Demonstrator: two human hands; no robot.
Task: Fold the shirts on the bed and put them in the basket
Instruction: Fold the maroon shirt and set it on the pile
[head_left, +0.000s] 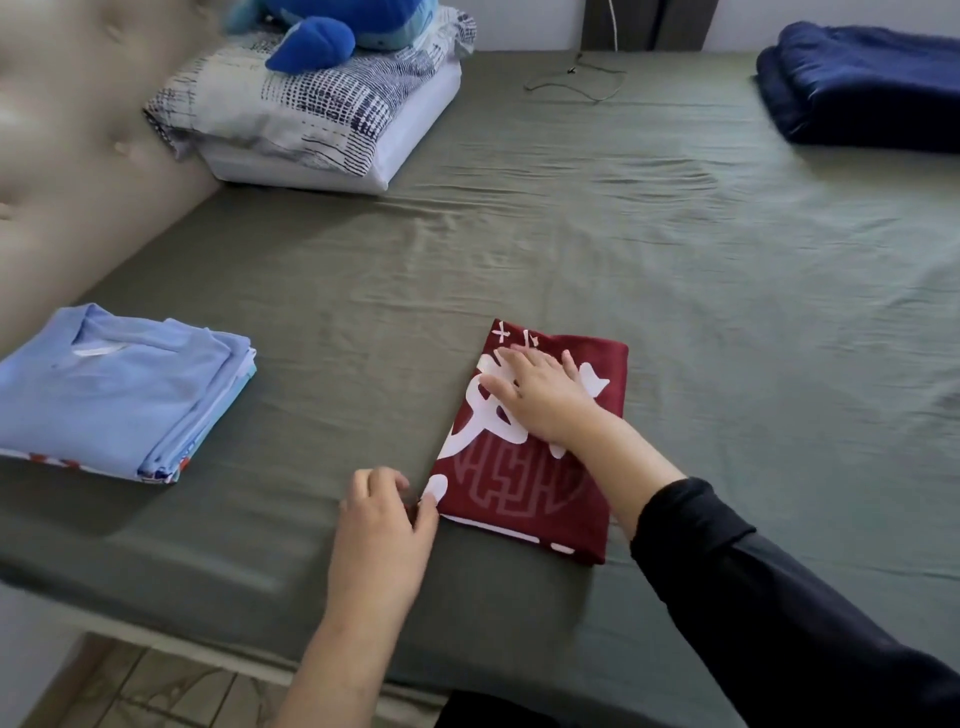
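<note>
Head view: a folded dark red shirt (540, 462) w/ white print lies flat near the front edge of a bed (675, 270) covered in a green sheet. The right hand (540, 400) rests flat on top of it, fingers (506, 358) straight & spread. The left hand (382, 512) sits at the shirt's near-left corner, fingers curled, thumb touching the cloth edge; can't tell if it pinches. A stack of folded light blue shirts (119, 395) lies well apart, far left.

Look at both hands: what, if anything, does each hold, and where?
The left hand pinches the red shirt at its near left corner. The right hand lies flat on top, gripping nothing.
</note>
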